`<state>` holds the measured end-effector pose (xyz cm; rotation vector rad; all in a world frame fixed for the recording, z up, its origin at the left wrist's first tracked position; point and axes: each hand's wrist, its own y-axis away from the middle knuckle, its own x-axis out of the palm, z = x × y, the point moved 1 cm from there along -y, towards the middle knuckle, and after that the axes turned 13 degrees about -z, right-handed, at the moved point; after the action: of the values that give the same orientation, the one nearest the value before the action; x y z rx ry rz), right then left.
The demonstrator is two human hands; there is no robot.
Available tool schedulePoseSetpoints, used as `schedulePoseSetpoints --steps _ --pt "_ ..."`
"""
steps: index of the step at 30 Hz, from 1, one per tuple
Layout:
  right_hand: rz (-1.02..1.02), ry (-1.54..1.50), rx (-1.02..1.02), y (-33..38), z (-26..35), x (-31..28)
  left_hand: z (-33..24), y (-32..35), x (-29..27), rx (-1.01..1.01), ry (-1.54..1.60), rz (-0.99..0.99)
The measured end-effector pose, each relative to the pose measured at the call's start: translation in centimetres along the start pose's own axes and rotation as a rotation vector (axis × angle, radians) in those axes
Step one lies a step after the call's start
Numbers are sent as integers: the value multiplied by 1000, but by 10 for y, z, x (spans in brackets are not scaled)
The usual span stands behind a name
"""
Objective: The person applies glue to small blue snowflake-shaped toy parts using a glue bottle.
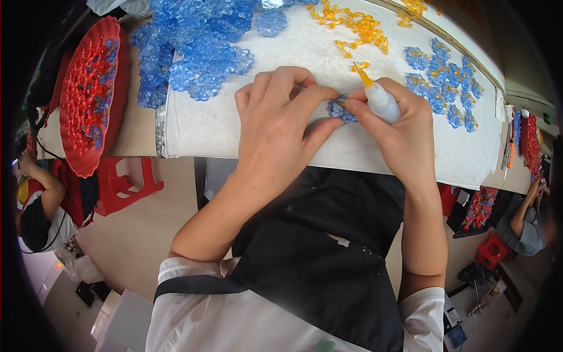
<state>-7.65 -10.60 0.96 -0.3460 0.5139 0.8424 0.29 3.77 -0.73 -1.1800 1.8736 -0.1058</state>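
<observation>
A small translucent blue plastic flower (pixel 342 111) is held just above the white table covering (pixel 211 132), between my two hands. My left hand (pixel 272 123) pinches it from the left with thumb and forefinger. My right hand (pixel 407 126) grips a white squeeze bottle (pixel 382 104) with a yellow nozzle pointing up and away. The thumb of that same hand also touches the flower's right side, and fingers partly hide the flower. Beyond the nozzle tip lie loose yellow plastic pieces (pixel 363 29). To the right, several blue flowers with yellow parts (pixel 446 82) are spread out.
A large heap of blue plastic flowers (pixel 205 47) covers the table's back left. Left of it stands a red scalloped tray (pixel 121 76) full of red and blue pieces. A red stool (pixel 120 185) is below at left. Other people work at both far sides.
</observation>
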Motion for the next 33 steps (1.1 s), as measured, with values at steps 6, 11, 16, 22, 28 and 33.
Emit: schedulePoseSetpoints --steps 6,11,16,22,28,33 --pt "-27 -20 -14 2 -1 2 1 1 1 5 6 -16" --pt "-23 10 -30 2 2 2 1 2 2 9 11 -28" --pt "4 86 -62 -1 4 0 1 2 2 17 5 -39" --pt "58 137 -104 -4 8 -1 2 1 3 17 20 -43" --pt "-31 205 -229 0 13 2 1 1 3 5 29 -48" --pt "14 195 -231 -3 12 2 3 1 2 7 -26 -3"
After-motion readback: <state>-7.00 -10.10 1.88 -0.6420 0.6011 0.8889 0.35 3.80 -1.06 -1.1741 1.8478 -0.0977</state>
